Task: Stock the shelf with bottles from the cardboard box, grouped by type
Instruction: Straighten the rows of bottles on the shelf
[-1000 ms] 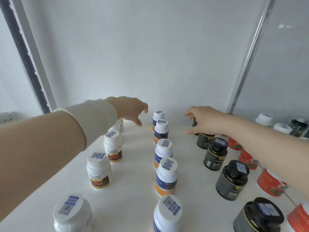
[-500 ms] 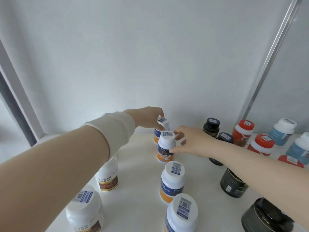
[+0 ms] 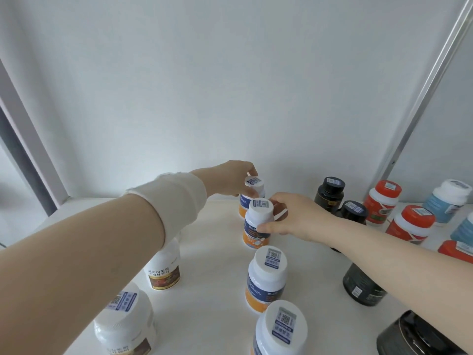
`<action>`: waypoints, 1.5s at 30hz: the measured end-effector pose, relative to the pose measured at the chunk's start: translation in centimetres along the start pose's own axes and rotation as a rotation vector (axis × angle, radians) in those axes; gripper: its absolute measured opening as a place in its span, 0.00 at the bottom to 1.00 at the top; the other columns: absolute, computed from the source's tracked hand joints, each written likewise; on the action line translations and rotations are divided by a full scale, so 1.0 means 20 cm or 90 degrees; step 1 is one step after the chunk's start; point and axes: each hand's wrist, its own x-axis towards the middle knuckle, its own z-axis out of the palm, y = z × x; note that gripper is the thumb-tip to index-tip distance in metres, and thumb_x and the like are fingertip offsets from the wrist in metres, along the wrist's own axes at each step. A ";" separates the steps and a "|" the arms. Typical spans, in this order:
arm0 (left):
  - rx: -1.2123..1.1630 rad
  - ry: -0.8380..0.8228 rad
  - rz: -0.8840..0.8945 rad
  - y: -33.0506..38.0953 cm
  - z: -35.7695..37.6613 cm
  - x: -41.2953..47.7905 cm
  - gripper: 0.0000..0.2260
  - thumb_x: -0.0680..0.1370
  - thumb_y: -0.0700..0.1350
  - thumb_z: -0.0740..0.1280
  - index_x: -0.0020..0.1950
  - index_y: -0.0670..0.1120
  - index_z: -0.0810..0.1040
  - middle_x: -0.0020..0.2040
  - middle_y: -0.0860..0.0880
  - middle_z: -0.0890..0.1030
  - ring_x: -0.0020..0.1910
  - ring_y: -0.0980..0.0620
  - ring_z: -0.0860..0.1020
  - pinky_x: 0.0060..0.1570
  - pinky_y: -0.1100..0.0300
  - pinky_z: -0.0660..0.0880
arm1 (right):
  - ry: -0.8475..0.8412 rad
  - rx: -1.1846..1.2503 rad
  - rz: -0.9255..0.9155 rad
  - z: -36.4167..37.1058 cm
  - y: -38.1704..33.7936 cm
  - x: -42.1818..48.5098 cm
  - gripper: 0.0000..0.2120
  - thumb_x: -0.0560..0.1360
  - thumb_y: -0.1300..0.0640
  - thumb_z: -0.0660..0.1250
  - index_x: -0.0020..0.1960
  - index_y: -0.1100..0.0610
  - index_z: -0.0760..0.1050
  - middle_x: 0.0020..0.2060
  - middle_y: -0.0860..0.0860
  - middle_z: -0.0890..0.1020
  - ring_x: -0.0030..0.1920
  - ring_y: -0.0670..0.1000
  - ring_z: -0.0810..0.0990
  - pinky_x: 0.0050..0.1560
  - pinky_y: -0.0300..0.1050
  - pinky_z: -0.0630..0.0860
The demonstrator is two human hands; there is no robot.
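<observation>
A row of white-capped bottles with blue and orange labels runs down the middle of the white shelf point(image 3: 215, 272). My left hand point(image 3: 227, 179) grips the rearmost bottle point(image 3: 253, 188) of that row by its cap and neck. My right hand point(image 3: 294, 216) holds the second bottle point(image 3: 257, 224) from the right, thumb on its label and fingers curled behind its cap. Two more bottles of the same kind point(image 3: 266, 275) point(image 3: 280, 329) stand nearer to me. The cardboard box is out of view.
White bottles with brown labels point(image 3: 165, 267) point(image 3: 125, 324) stand on the left under my left forearm. Black bottles point(image 3: 330, 192) point(image 3: 363, 288) line up right of centre, then red-capped bottles point(image 3: 381, 201) and blue-labelled ones point(image 3: 448, 198). A metal upright point(image 3: 419, 98) rises at the right.
Both hands came together at the back of the middle row. The left one closed on the rearmost bottle, the right one left the black bottles and took the second. The view tilted up and right.
</observation>
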 end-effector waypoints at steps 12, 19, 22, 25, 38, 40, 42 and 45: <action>0.051 -0.024 0.004 0.00 -0.03 -0.02 0.26 0.74 0.48 0.69 0.70 0.48 0.65 0.65 0.50 0.73 0.50 0.48 0.77 0.53 0.57 0.74 | -0.037 -0.027 0.026 -0.03 -0.03 -0.03 0.26 0.69 0.49 0.73 0.63 0.53 0.69 0.52 0.46 0.76 0.46 0.44 0.75 0.41 0.34 0.70; 0.268 0.039 -0.010 0.02 -0.23 -0.26 0.23 0.76 0.51 0.67 0.69 0.50 0.67 0.64 0.52 0.75 0.60 0.48 0.75 0.58 0.55 0.71 | 0.016 -0.233 0.022 -0.16 -0.11 -0.13 0.33 0.71 0.44 0.69 0.69 0.56 0.63 0.67 0.52 0.71 0.66 0.52 0.71 0.63 0.45 0.69; 0.437 0.055 -0.038 0.00 -0.31 -0.43 0.22 0.77 0.53 0.65 0.69 0.53 0.66 0.62 0.52 0.76 0.58 0.47 0.76 0.55 0.54 0.72 | 0.039 -0.328 -0.004 -0.18 -0.20 -0.20 0.32 0.73 0.43 0.66 0.70 0.57 0.62 0.67 0.53 0.69 0.66 0.53 0.70 0.64 0.48 0.68; 0.503 0.044 -0.092 -0.04 -0.36 -0.62 0.21 0.76 0.54 0.65 0.68 0.54 0.66 0.61 0.52 0.76 0.58 0.47 0.76 0.58 0.51 0.73 | 0.055 -0.391 -0.025 -0.15 -0.30 -0.27 0.30 0.74 0.42 0.63 0.70 0.57 0.62 0.67 0.54 0.69 0.65 0.56 0.70 0.63 0.51 0.69; 0.372 0.059 -0.096 -0.21 -0.33 -1.14 0.21 0.77 0.52 0.66 0.68 0.52 0.67 0.64 0.54 0.74 0.61 0.50 0.75 0.54 0.56 0.71 | -0.004 -0.360 -0.173 0.19 -0.74 -0.56 0.29 0.74 0.43 0.64 0.70 0.54 0.63 0.67 0.51 0.69 0.66 0.52 0.69 0.65 0.47 0.67; 0.257 0.067 -0.065 -0.26 -0.30 -1.16 0.22 0.76 0.51 0.67 0.68 0.51 0.68 0.64 0.53 0.75 0.61 0.50 0.75 0.58 0.57 0.71 | -0.020 -0.326 -0.174 0.27 -0.78 -0.60 0.30 0.73 0.42 0.65 0.70 0.54 0.63 0.67 0.50 0.70 0.66 0.51 0.70 0.65 0.46 0.67; 0.133 0.076 -0.033 -0.31 -0.25 -1.14 0.23 0.75 0.51 0.69 0.68 0.49 0.68 0.63 0.51 0.75 0.59 0.51 0.75 0.58 0.59 0.69 | -0.028 -0.268 -0.151 0.35 -0.78 -0.62 0.31 0.72 0.42 0.66 0.70 0.54 0.63 0.67 0.49 0.70 0.65 0.50 0.70 0.65 0.46 0.68; -0.024 0.087 -0.002 -0.40 -0.15 -1.09 0.25 0.73 0.52 0.71 0.68 0.49 0.69 0.63 0.50 0.75 0.53 0.53 0.75 0.57 0.62 0.69 | -0.003 -0.150 -0.083 0.45 -0.75 -0.64 0.30 0.71 0.44 0.69 0.68 0.52 0.65 0.65 0.46 0.71 0.64 0.47 0.72 0.63 0.43 0.69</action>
